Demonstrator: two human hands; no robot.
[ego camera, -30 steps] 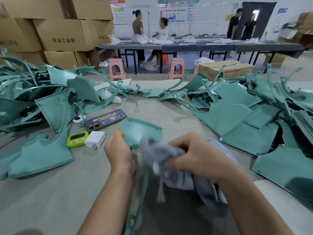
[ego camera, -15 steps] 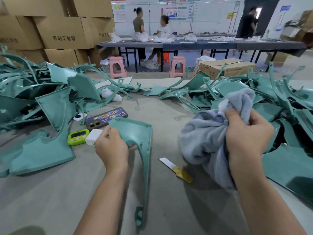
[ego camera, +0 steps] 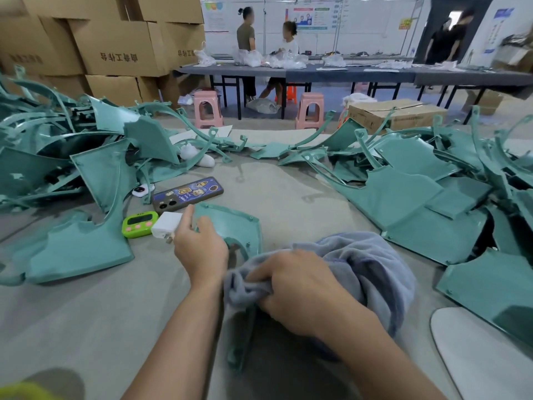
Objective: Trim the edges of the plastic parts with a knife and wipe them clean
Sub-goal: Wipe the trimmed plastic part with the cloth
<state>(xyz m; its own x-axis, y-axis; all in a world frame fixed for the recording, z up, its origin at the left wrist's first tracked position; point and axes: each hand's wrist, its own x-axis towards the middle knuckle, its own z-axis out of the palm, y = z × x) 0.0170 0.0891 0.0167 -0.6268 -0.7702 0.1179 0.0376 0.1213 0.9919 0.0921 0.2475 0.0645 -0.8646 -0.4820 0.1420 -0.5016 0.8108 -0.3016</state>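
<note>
The left hand [ego camera: 202, 252] holds the green plastic part [ego camera: 233, 223] by its near left edge. Its fingers [ego camera: 208, 226] curl over that edge, and one finger sticks up. The part lies flat on the gray table [ego camera: 86, 313], right in front of the person. Its long thin end runs back under the cloth [ego camera: 375, 269].

The right hand [ego camera: 297, 287] has the blue-gray cloth bunched up tight in its bent fingers [ego camera: 259, 274]. The cloth sits on top of the part, just beside the left hand.

A phone [ego camera: 187, 194], a green timer [ego camera: 138, 225] and a white charger [ego camera: 166, 224] lie close to the left hand. More green parts [ego camera: 418, 203] are piled on both sides.
</note>
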